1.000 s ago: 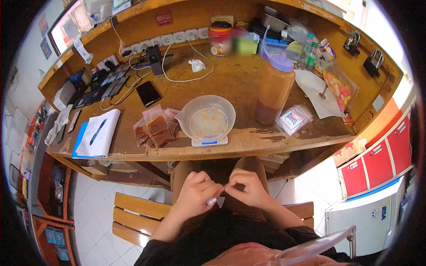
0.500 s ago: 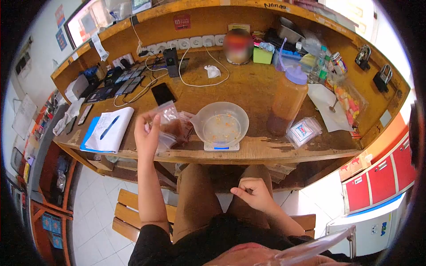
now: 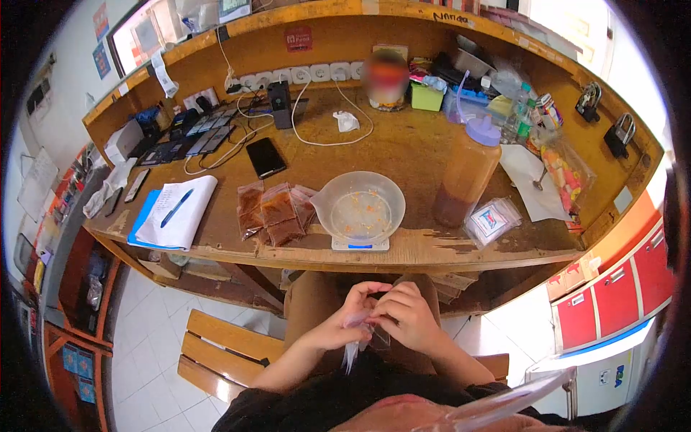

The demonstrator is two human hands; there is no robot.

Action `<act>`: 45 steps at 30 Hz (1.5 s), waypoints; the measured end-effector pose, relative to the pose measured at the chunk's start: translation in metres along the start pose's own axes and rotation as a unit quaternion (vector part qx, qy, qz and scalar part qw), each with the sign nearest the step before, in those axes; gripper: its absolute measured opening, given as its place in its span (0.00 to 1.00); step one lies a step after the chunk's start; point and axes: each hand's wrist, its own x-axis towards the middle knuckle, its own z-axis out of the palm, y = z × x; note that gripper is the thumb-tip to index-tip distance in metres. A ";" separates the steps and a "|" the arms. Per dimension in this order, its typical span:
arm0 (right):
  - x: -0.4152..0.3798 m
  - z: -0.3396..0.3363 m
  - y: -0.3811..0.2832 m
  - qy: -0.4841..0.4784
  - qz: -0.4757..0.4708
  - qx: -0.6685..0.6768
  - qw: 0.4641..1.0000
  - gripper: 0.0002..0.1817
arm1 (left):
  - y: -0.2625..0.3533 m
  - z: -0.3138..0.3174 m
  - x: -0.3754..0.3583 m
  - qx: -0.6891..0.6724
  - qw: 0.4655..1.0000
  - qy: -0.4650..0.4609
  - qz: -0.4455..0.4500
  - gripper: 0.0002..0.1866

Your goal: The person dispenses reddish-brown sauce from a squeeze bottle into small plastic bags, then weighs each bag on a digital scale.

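Both hands are close together above my lap, in front of the table edge. My left hand [image 3: 331, 333] is closed on thin clear plastic bags [image 3: 351, 354], whose ends hang below the fingers. My right hand [image 3: 416, 322] meets it, its fingertips pinched at the upper part of the plastic. Just what lies between the fingertips is partly hidden. Ahead on the table, a translucent plastic bowl [image 3: 335, 205] with orange specks inside sits on a white digital scale [image 3: 360, 246]. Left of it lie several small zip bags of reddish-brown sauce [image 3: 279, 209].
Right of the bowl stands a squeeze bottle [image 3: 464, 176] with a purple cap, beside a pack of clear bags [image 3: 494, 220]. A notebook [image 3: 191, 223] with a pen [image 3: 177, 209] lies left; behind are a phone [image 3: 265, 158] and cables. A wooden bench [image 3: 223, 353] is below.
My left hand has come from above the sauce bags down to my lap, carrying the clear plastic bags. My right hand has moved up slightly and now touches the plastic too.
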 end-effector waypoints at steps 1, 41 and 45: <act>0.000 -0.001 -0.001 0.000 0.000 -0.002 1.000 0.11 | -0.001 0.000 0.000 -0.005 1.000 0.000 -0.022 0.45; -0.009 -0.002 0.001 0.075 0.172 0.138 0.973 0.06 | 0.010 0.021 0.007 0.528 0.808 0.202 0.166 0.07; -0.008 0.000 -0.007 0.044 0.244 0.233 0.940 0.06 | 0.019 0.020 0.004 0.608 0.760 0.188 0.135 0.05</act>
